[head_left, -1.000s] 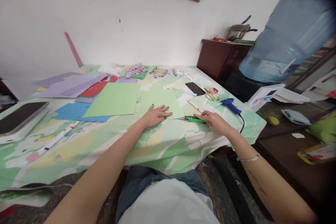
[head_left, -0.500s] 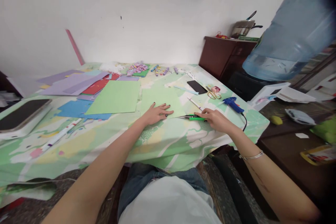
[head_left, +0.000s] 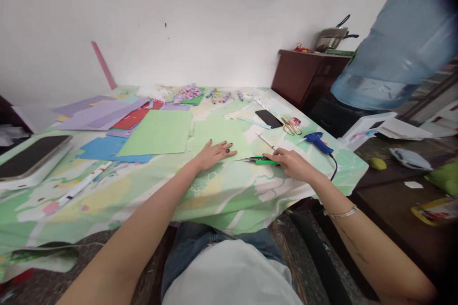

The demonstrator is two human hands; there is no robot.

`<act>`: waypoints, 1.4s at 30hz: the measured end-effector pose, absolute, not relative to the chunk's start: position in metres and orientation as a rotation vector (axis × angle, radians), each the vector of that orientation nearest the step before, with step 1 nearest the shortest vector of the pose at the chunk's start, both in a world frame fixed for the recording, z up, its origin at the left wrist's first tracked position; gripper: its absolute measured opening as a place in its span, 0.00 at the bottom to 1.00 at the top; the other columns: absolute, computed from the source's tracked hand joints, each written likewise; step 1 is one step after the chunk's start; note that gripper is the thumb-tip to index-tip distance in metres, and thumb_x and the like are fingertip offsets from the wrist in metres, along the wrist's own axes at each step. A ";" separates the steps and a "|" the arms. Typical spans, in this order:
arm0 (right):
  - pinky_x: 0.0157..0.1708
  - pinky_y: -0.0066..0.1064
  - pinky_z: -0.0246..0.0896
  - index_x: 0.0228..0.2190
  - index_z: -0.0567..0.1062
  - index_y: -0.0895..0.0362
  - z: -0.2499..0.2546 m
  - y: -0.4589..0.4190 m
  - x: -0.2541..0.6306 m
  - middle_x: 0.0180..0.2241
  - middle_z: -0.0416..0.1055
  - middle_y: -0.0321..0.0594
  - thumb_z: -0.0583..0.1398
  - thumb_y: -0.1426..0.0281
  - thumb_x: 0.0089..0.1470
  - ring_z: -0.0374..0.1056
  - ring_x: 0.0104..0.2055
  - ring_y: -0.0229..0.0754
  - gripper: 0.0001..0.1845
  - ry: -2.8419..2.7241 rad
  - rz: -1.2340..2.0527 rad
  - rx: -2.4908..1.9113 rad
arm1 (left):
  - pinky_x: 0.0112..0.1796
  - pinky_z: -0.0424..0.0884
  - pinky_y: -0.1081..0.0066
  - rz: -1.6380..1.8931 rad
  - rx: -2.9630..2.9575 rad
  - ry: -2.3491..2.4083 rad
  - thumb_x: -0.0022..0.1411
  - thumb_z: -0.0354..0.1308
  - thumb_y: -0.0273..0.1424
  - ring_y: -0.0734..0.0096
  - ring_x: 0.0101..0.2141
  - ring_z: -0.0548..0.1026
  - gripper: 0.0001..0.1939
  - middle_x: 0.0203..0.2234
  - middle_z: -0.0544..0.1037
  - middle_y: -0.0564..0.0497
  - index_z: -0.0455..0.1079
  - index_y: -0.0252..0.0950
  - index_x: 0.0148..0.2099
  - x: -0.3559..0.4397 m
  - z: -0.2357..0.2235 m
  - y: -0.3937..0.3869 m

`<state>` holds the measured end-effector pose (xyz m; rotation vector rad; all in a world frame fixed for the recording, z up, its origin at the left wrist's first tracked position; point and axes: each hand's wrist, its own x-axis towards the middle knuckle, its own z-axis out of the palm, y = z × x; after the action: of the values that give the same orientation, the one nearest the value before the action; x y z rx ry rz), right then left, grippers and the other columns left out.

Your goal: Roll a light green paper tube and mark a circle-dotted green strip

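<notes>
A light green sheet of paper lies flat on the cloth-covered table. My left hand rests on its near part, palm down, fingers spread. At the sheet's near right edge, my right hand grips a green-and-black tool with pointed metal tips. The tool lies low and its tips point left, toward my left fingers; its exact kind is unclear. Just beyond my right hand is a white pen. Left of the sheet, another green sheet partly covers blue paper.
A black phone, gold-handled scissors and a blue glue gun with a cord lie at the right. Purple sheets and a pile of paper bits are farther back. A larger phone sits far left.
My right hand and the tool have shifted slightly left along the sheet's near edge. My left hand stays pressed on the paper.
</notes>
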<state>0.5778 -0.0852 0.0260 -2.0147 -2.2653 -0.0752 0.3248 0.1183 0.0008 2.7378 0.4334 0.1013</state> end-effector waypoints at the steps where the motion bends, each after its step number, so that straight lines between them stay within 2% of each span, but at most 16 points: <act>1: 0.33 0.27 0.54 0.55 0.63 0.46 0.026 -0.086 0.578 0.41 0.66 0.41 0.50 0.84 0.45 0.64 0.32 0.37 0.37 -2.260 -0.076 -2.012 | 0.57 0.34 0.46 0.099 2.739 0.437 0.67 0.26 0.44 0.65 0.62 0.46 0.25 0.62 0.51 0.58 0.56 0.56 0.59 0.325 0.001 0.118; 8: 0.34 0.28 0.55 0.56 0.61 0.46 0.024 -0.097 0.575 0.41 0.66 0.42 0.50 0.84 0.46 0.65 0.33 0.39 0.37 -2.261 -0.143 -2.037 | 0.57 0.34 0.46 0.106 2.730 0.440 0.67 0.26 0.45 0.67 0.62 0.46 0.25 0.62 0.51 0.58 0.55 0.57 0.59 0.325 0.001 0.118; 14: 0.30 0.28 0.52 0.56 0.61 0.46 0.024 -0.099 0.569 0.41 0.66 0.42 0.50 0.84 0.46 0.62 0.28 0.37 0.37 -2.269 -0.275 -2.092 | 0.57 0.34 0.47 0.090 2.743 0.448 0.66 0.26 0.45 0.66 0.62 0.45 0.25 0.63 0.50 0.58 0.55 0.56 0.59 0.326 0.001 0.119; 18: 0.31 0.28 0.49 0.56 0.61 0.46 0.025 -0.093 0.559 0.41 0.66 0.42 0.50 0.84 0.44 0.63 0.32 0.39 0.38 -2.291 -0.317 -2.093 | 0.57 0.35 0.47 0.079 2.751 0.452 0.67 0.26 0.45 0.65 0.62 0.45 0.25 0.63 0.50 0.58 0.55 0.57 0.59 0.326 0.002 0.118; 28: 0.29 0.28 0.48 0.56 0.61 0.46 0.024 -0.097 0.566 0.41 0.67 0.42 0.50 0.84 0.45 0.59 0.26 0.36 0.37 -2.293 -0.314 -2.083 | 0.57 0.35 0.46 0.101 2.753 0.442 0.66 0.26 0.45 0.66 0.62 0.45 0.25 0.62 0.51 0.58 0.55 0.57 0.59 0.325 0.000 0.119; 37: 0.26 0.27 0.46 0.56 0.62 0.47 0.027 -0.084 0.548 0.40 0.66 0.42 0.50 0.83 0.46 0.59 0.26 0.36 0.36 -2.340 -0.344 -2.026 | 0.57 0.35 0.47 0.101 2.730 0.457 0.66 0.27 0.45 0.65 0.62 0.46 0.25 0.62 0.51 0.60 0.56 0.57 0.58 0.326 0.003 0.117; 42: 0.28 0.28 0.47 0.55 0.62 0.49 0.031 -0.079 0.535 0.39 0.66 0.43 0.50 0.83 0.47 0.61 0.30 0.37 0.34 -2.345 -0.314 -2.055 | 0.57 0.34 0.47 0.107 2.724 0.457 0.67 0.26 0.44 0.66 0.62 0.46 0.25 0.62 0.52 0.59 0.56 0.57 0.58 0.326 0.003 0.116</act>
<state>0.5351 -0.0787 0.0307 -2.0550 -2.3445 -0.3140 0.3260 0.1160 0.0032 2.7239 0.4567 0.1067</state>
